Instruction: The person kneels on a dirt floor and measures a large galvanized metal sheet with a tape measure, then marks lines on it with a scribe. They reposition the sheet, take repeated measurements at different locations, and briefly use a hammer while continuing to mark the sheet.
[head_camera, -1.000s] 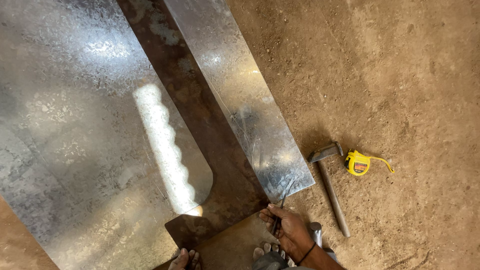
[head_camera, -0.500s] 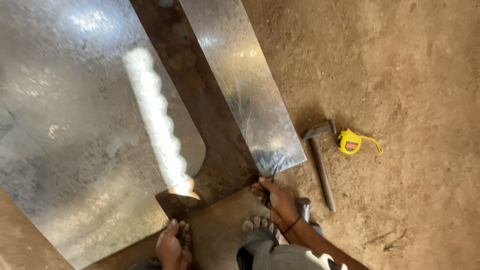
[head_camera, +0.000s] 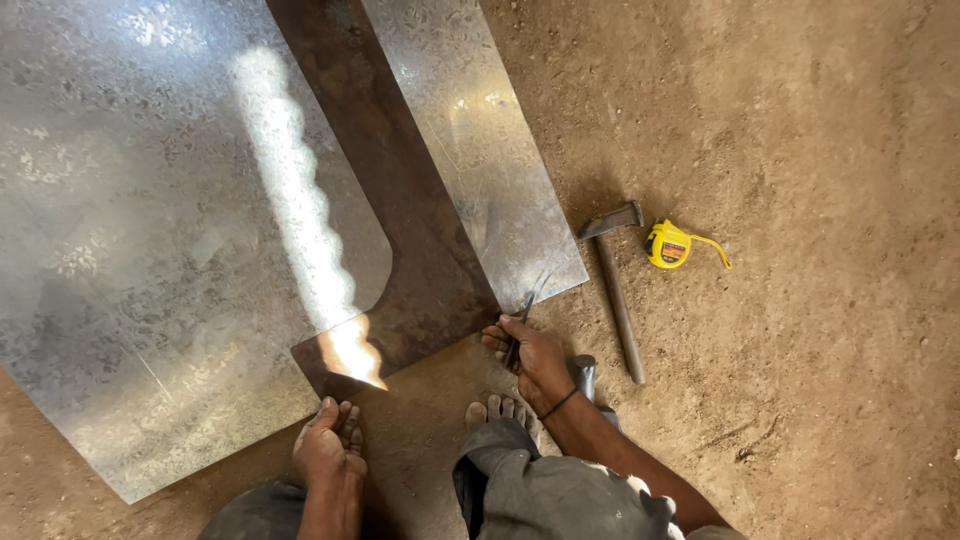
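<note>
Hands at the near corner of metal sheets on a dirt floor.
Left hand (head_camera: 328, 447) presses flat, fingers together, by the big shiny galvanized sheet (head_camera: 150, 230). The rusty L-shaped plate (head_camera: 400, 230) and narrow galvanized strip (head_camera: 480, 150) lie alongside; right hand (head_camera: 530, 358) pinches a thin dark scriber (head_camera: 519, 325) at the strip's corner. Hammer (head_camera: 615, 290) and yellow tape measure (head_camera: 670, 244) rest right, open dirt beyond.

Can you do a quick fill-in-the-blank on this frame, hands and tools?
1. The right hand holds a thin dark tool at the near corner of the narrow metal strip, beside the ____ steel plate.
2. The left hand rests at the near edge of the large ____ metal sheet.
3. Right of the hammer on the dirt floor lies a ____ tape measure.

Missing words: rusty; shiny; yellow
</note>
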